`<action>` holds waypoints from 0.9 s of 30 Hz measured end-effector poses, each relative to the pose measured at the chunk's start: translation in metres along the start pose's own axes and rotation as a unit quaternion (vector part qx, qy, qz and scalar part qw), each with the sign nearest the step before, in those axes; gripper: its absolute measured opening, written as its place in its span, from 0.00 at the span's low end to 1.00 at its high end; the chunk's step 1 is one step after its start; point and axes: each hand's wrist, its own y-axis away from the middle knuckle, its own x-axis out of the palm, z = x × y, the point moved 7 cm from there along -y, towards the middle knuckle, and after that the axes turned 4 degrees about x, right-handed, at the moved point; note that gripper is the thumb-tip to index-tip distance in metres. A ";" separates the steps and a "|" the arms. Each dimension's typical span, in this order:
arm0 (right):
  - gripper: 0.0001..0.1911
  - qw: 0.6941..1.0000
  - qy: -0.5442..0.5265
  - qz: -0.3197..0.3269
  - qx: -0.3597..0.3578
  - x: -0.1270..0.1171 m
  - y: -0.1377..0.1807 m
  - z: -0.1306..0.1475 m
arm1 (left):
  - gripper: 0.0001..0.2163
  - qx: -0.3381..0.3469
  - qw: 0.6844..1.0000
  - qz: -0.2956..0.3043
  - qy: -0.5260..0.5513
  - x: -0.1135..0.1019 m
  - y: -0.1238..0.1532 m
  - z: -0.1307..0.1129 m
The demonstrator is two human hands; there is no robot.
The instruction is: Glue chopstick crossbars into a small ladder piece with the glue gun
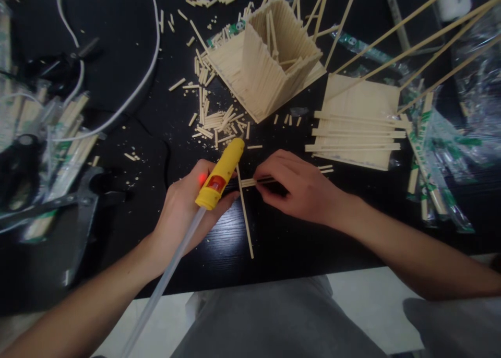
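In the head view my left hand point(183, 196) is closed around a yellow hot glue gun point(229, 159), its nozzle end pointing away from me. A long translucent glue stick point(166, 277) trails from the gun's back end toward my lap. A single thin wooden stick point(246, 214) lies lengthwise on the table just right of the gun. My right hand point(299, 186) pinches a few thin wooden sticks point(247, 182) that lie crosswise and meet that single stick. Their other ends point(325, 168) show beyond the hand. My right fingertips partly cover these sticks.
A box of wooden sticks point(270, 66) stands on a stick panel at the back, cut pieces point(219, 120) scattered beside it. A flat panel point(356, 97) with several chopsticks lies right. Pliers point(84, 201), a white cable point(151, 71) and wrapped chopsticks point(66, 154) lie left; wrappers point(450, 139) lie right.
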 end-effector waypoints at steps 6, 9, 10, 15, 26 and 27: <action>0.07 1.000 -0.012 0.022 0.013 0.002 -0.003 -0.001 | 0.13 0.008 1.000 0.002 0.007 0.001 0.000 0.000; 0.07 0.999 -0.018 0.026 0.022 0.002 -0.003 -0.001 | 0.12 0.007 1.000 0.001 -0.008 0.001 -0.001 -0.001; 0.07 0.999 -0.021 0.028 0.025 0.002 -0.003 -0.001 | 0.12 0.006 1.000 0.002 -0.011 0.001 -0.001 -0.001; 0.08 0.999 -0.026 0.029 0.033 0.001 -0.002 -0.001 | 0.12 0.006 1.000 -0.002 -0.006 0.000 -0.002 -0.003; 0.09 0.999 -0.026 0.009 0.029 0.002 -0.001 0.002 | 0.13 -0.004 1.000 -0.007 0.013 0.001 -0.002 -0.001; 0.10 0.999 -0.027 0.004 0.031 0.002 -0.001 0.002 | 0.13 -0.005 1.000 -0.006 0.012 0.001 -0.002 -0.001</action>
